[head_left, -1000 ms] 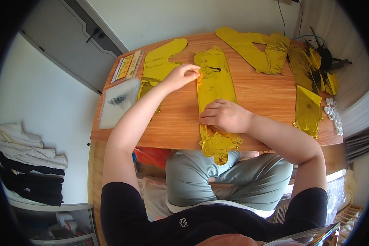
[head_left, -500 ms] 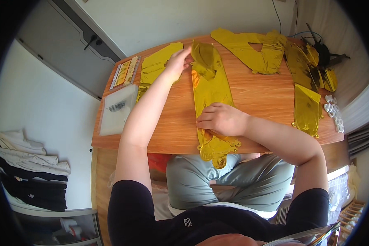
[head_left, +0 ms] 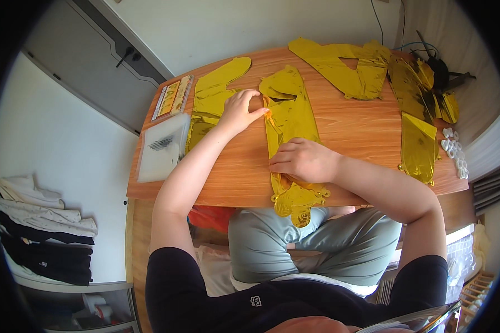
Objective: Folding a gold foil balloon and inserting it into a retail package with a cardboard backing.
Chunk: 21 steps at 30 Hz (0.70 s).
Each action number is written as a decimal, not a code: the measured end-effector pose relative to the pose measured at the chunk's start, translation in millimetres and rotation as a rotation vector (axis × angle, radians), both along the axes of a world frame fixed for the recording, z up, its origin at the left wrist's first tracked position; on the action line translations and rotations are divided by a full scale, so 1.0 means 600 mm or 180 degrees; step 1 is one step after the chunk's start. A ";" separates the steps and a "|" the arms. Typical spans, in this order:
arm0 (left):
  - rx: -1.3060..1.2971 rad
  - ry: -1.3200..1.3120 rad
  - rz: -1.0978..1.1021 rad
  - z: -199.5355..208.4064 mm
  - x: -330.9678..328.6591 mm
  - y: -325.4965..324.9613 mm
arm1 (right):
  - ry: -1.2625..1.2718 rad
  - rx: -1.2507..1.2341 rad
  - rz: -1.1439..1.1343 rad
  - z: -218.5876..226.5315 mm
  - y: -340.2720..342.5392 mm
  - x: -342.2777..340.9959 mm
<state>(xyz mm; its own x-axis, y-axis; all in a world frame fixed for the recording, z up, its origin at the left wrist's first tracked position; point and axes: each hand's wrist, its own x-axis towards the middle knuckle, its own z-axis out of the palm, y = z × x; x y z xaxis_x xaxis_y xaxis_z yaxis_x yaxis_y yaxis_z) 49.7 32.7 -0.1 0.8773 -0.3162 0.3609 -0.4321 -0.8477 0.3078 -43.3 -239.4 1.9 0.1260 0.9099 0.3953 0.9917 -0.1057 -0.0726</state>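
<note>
A flat, uninflated gold foil balloon [head_left: 294, 119] lies lengthwise in front of me, its scalloped lower end hanging past the table's near edge. My right hand [head_left: 304, 161] rests on its lower part, the bent fingers gripping the foil at its left edge. Beside the upper left edge is my left hand [head_left: 241, 114], thumb and fingers apart, the thumb tip at the foil. Orange-tinted creases run along that edge, and the upper end shows a dark fold. A second gold foil balloon [head_left: 211, 91] lies left of my left hand.
The wooden table [head_left: 361, 130] also bears an A-shaped gold balloon [head_left: 322, 58] at the back, crumpled gold foil [head_left: 411, 91] and small white rings [head_left: 454, 150] at right. A translucent packet [head_left: 162, 149] and a printed packet [head_left: 172, 99] lie left. A black object [head_left: 439, 72] stands far right.
My left hand has let go of the balloon's folded upper end and come down nearer to me. That end now lies flatter. The right hand stays in place on the foil.
</note>
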 end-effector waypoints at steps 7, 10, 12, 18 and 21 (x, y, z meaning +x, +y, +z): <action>0.0591 -0.0341 -0.0224 0.011 0.000 0.009 | 0.0036 -0.0011 0.0007 0.004 0.002 -0.002; 0.0652 -0.0321 -0.0254 0.012 0.001 0.013 | 0.0049 -0.0022 0.0016 0.005 0.003 -0.002; 0.0659 -0.0289 -0.0243 0.014 0.002 0.012 | 0.0027 -0.0052 0.0010 0.006 0.001 -0.003; 0.0903 -0.0358 -0.0104 0.019 0.000 0.009 | -0.0116 -0.0177 -0.0023 0.007 0.001 -0.007; 0.1032 -0.0413 0.0003 0.019 -0.001 0.007 | -0.0339 -0.0072 -0.0025 0.005 0.003 -0.012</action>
<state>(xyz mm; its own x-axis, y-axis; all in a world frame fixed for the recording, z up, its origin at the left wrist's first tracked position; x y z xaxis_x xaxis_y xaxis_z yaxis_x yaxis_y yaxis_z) 49.2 36.7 11.2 0.8311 -0.4320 0.3502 -0.4492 -0.8927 -0.0351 -50.3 -237.7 4.7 0.0916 0.9179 0.3862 0.9928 -0.1140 0.0355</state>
